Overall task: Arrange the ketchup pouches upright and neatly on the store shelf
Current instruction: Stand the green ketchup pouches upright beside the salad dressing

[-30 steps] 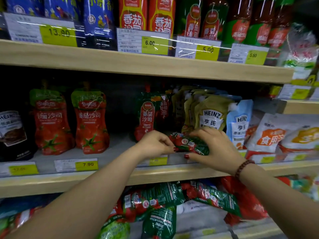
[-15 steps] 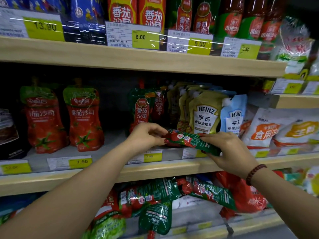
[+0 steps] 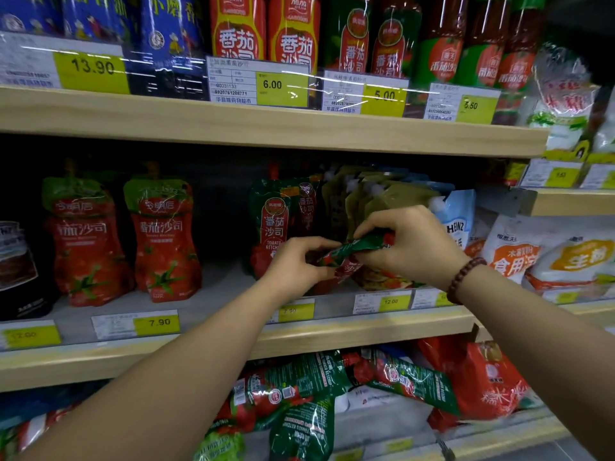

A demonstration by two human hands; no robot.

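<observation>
A green and red ketchup pouch (image 3: 353, 252) is held tilted over the middle shelf (image 3: 213, 344), its upper end to the right. My left hand (image 3: 296, 266) pinches its lower left end. My right hand (image 3: 407, 244) grips its upper right end. Just behind stand upright green ketchup pouches (image 3: 276, 224) of the same kind. Two upright red ketchup pouches (image 3: 163, 237) stand further left on this shelf. Several more green pouches (image 3: 299, 394) lie flat in a heap on the shelf below.
Olive Heinz pouches (image 3: 382, 201) and a light blue Heinz pouch (image 3: 461, 217) stand right behind my right hand. White bags (image 3: 549, 257) lie at the right. Bottles and pouches (image 3: 293, 31) fill the top shelf. Price tags (image 3: 156, 322) line the shelf edges.
Both hands have lifted the green pouch further in over the shelf and tipped it from lying flat towards upright, its right end rising. The camera has drifted slightly.
</observation>
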